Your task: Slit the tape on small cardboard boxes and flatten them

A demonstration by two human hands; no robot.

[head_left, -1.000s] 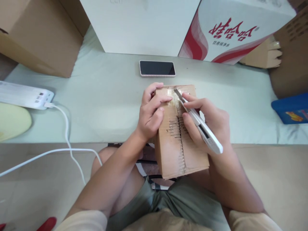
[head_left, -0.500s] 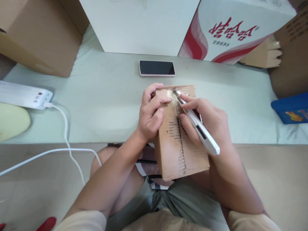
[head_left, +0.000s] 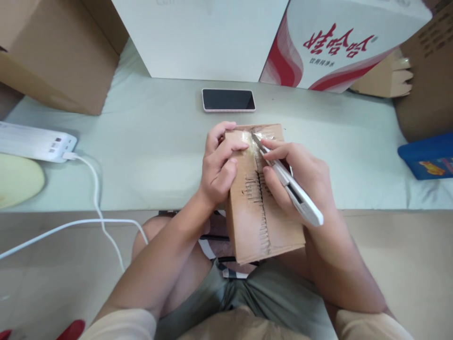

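A small brown cardboard box (head_left: 247, 226) is held at the table's near edge, its lower end jutting out over my lap. My left hand (head_left: 220, 165) grips the box's left side, fingers curled over the top face. In my right hand (head_left: 300, 174) is a white utility knife (head_left: 295, 191), held like a pen. Its blade tip touches the box near the far end, by shiny clear tape (head_left: 249, 138). A dark, ragged slit with short cross marks runs along the middle of the top face.
A phone (head_left: 228, 100) lies beyond the box. White cartons (head_left: 205, 42) stand at the back, with brown boxes (head_left: 67, 52) at left and right. A white power bank (head_left: 38, 141) with a cable sits at left; a blue package (head_left: 430, 158) is at right.
The knife tip has shifted slightly left against the box's far end. Box and hands appear a little further left; both grips are unchanged.
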